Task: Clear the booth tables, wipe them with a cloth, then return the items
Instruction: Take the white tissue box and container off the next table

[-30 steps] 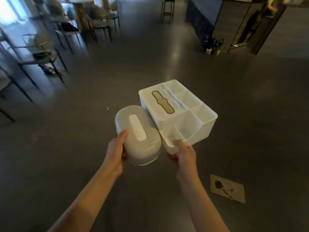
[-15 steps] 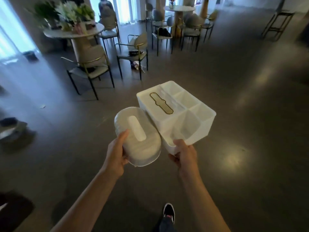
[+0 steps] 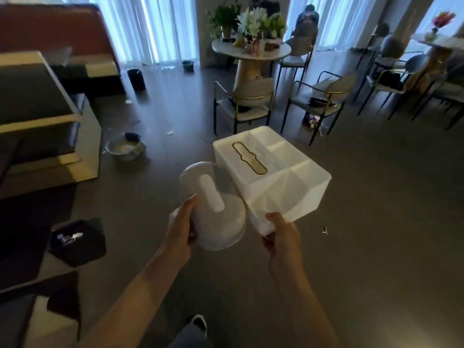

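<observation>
1. Left hand (image 3: 181, 228) grips a rounded, frosted plastic tissue holder (image 3: 213, 207), thumb on its top.
2. Right hand (image 3: 281, 236) pinches the near corner of a boxy white plastic organizer (image 3: 276, 177); gold-rimmed slot, open compartments.
3. Beyond both hands: glossy dark floor (image 3: 376, 222), metal-framed chairs (image 3: 243, 104), round table (image 3: 251, 50).

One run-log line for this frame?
phase: carrying items | left hand: holds round box | right hand: holds organizer | booth: left

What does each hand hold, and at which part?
Left hand grips the oval container at its near left side; right hand grips the white organizer box at its near bottom corner.
</observation>
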